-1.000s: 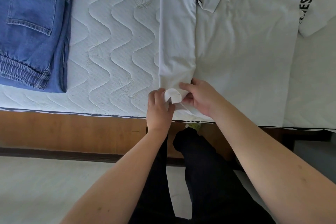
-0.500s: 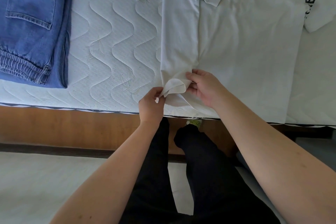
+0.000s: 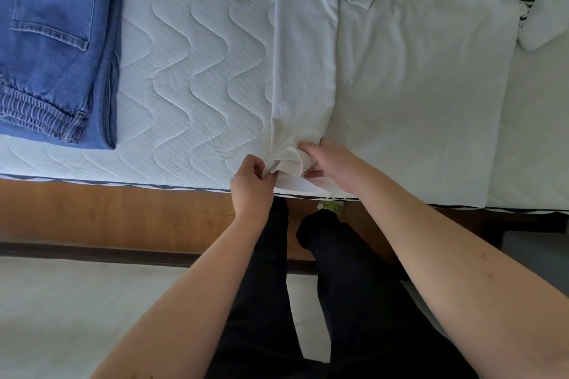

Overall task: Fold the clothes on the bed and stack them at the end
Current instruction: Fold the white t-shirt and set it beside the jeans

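A white T-shirt with black lettering on its sleeves lies flat on the quilted mattress, its left side folded over in a long strip. At the shirt's bottom hem, near the mattress edge, my left hand pinches the corner of the folded strip. My right hand grips the bunched hem just beside it. The fabric between both hands curls up in a small loop. Folded blue jeans lie on the mattress at the far left.
The wooden bed frame runs below the mattress edge. Pale floor lies at the lower left. My legs in black trousers stand against the bed between my arms.
My left hand has slid slightly left and down along the hem, and the fabric loop between the hands has spread out. My right hand stays at the same place on the hem.
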The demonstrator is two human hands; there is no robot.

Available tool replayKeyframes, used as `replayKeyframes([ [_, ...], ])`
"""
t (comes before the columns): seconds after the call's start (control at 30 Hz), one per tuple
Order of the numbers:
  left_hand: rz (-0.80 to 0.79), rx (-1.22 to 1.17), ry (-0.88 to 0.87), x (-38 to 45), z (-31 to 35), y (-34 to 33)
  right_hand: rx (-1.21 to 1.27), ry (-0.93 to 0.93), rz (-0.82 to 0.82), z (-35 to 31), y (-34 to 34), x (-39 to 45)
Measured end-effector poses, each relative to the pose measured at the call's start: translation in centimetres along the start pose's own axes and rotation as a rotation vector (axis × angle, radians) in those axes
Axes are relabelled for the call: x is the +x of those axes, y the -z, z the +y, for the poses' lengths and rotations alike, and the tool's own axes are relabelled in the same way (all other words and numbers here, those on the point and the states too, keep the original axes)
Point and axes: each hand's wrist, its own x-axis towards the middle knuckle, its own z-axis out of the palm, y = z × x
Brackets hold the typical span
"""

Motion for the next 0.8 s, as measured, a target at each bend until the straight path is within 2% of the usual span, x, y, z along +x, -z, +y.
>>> replayKeyframes([
  [0.13,-0.014,0.069,-0.055,-0.8,0.0,-0.4,-0.162,0.031,0.002,0.4,0.7,0.3],
  [0.2,-0.023,0.051,-0.083,-1.2,-0.1,-0.3,-0.166,0.058,-0.017,0.7,1.0,0.2],
  [0.27,-0.038,-0.005,-0.101,-1.6,-0.2,-0.3,-0.084,0.072,-0.022,0.9,1.0,0.2],
  [0.33,-0.036,-0.034,-0.11,-1.9,-0.4,-0.3,0.102,0.06,-0.063,0.8,0.9,0.1],
  [0.47,0.02,0.017,-0.072,-1.9,-0.9,0.0,0.332,0.0,-0.167,0.7,0.8,-0.5],
  [0.67,-0.124,0.012,-0.255,-3.2,-0.7,-0.7,0.329,-0.061,-0.168,0.5,0.6,-0.8],
  [0.8,-0.087,-0.003,-0.237,-3.5,0.0,-1.2,0.281,-0.051,-0.223,-0.2,0.8,-1.3],
])
